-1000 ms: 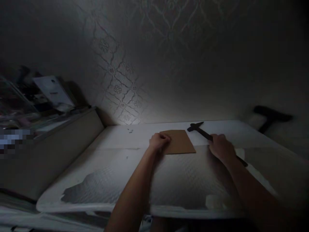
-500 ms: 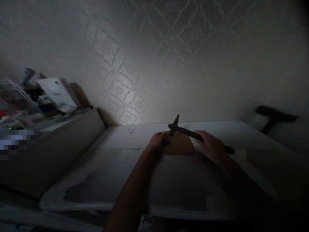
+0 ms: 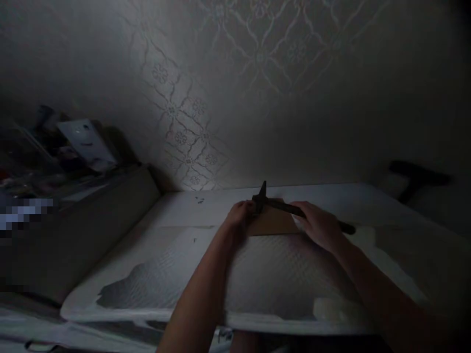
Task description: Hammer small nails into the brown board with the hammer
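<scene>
Brown board [image 3: 274,226] lies flat on a white table [image 3: 184,207], the left hand [image 3: 237,214] at its left edge, apparently steadying it; whether that hand pinches anything is too dim to tell. From the right, the right hand [image 3: 319,224] clamps a hammer [image 3: 282,206] by the handle, likely for control, its head beside the left hand.

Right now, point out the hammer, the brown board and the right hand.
Hammer [image 3: 284,206]: head camera view, on the handle.
Brown board [image 3: 273,222]: head camera view, on its top face.
Right hand [image 3: 320,225]: head camera view, on its back.
</scene>
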`<move>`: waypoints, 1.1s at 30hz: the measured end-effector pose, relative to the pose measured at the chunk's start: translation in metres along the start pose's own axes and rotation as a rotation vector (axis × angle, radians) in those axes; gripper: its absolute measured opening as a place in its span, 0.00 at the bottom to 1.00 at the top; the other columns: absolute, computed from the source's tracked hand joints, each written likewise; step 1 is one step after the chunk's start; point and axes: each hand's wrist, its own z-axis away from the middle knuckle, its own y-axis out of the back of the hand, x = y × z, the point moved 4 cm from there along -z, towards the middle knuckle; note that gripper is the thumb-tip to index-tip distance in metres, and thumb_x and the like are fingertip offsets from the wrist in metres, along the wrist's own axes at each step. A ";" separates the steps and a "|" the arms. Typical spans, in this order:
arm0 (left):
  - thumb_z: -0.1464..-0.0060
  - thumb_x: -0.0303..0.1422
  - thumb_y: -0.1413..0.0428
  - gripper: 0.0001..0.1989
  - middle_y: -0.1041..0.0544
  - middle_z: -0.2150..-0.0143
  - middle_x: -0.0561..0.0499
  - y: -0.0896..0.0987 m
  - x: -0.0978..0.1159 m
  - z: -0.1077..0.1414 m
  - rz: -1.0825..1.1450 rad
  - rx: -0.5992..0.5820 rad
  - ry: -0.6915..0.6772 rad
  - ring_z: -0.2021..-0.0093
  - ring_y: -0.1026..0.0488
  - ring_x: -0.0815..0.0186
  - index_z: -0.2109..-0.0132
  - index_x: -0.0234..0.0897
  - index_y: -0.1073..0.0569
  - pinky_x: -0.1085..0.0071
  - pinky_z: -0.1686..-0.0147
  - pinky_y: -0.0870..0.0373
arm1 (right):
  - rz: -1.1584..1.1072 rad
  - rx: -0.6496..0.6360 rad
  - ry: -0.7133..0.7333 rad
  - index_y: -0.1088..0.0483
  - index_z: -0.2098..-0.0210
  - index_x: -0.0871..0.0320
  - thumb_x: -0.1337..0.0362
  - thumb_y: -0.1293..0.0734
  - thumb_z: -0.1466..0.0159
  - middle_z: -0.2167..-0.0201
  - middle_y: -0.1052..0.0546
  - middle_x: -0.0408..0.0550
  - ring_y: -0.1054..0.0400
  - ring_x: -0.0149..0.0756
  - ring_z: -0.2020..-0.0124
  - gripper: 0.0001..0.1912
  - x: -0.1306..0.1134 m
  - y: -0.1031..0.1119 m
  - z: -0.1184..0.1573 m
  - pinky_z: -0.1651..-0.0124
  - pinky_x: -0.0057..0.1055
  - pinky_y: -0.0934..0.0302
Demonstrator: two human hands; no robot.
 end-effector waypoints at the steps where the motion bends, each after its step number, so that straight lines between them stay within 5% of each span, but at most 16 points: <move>1: 0.43 0.34 0.49 0.11 0.22 0.64 0.44 0.000 0.000 0.000 0.021 0.004 -0.001 0.65 0.26 0.65 0.66 0.31 0.26 0.73 0.61 0.33 | -0.001 0.010 0.002 0.33 0.49 0.54 0.67 0.42 0.37 0.55 0.24 0.50 0.29 0.43 0.55 0.18 0.000 0.000 0.000 0.57 0.36 0.36; 8: 0.44 0.32 0.48 0.10 0.24 0.72 0.48 0.000 -0.003 -0.002 0.148 0.017 0.017 0.70 0.28 0.65 0.70 0.32 0.27 0.72 0.64 0.34 | -0.033 0.023 0.045 0.34 0.50 0.52 0.67 0.42 0.36 0.55 0.24 0.49 0.29 0.42 0.55 0.15 0.000 -0.003 0.001 0.57 0.36 0.35; 14: 0.42 0.40 0.47 0.16 0.23 0.72 0.46 0.005 -0.004 -0.006 0.113 -0.015 -0.022 0.66 0.27 0.61 0.70 0.32 0.26 0.70 0.60 0.35 | -0.032 0.014 0.008 0.34 0.50 0.52 0.66 0.41 0.36 0.54 0.24 0.48 0.29 0.43 0.55 0.16 0.003 -0.005 0.001 0.57 0.37 0.35; 24: 0.40 0.48 0.52 0.24 0.22 0.69 0.43 -0.005 -0.005 0.007 0.324 -0.041 0.068 0.65 0.25 0.58 0.61 0.30 0.25 0.67 0.59 0.34 | -0.046 0.040 0.001 0.34 0.50 0.52 0.67 0.41 0.37 0.55 0.24 0.49 0.28 0.43 0.56 0.16 0.002 -0.004 0.002 0.58 0.36 0.35; 33: 0.38 0.46 0.54 0.24 0.21 0.70 0.42 0.003 -0.003 -0.002 0.201 -0.038 0.127 0.62 0.25 0.56 0.59 0.28 0.24 0.65 0.57 0.35 | -0.053 0.017 -0.009 0.34 0.50 0.52 0.67 0.41 0.37 0.55 0.24 0.49 0.28 0.43 0.55 0.16 0.003 -0.005 0.002 0.58 0.37 0.35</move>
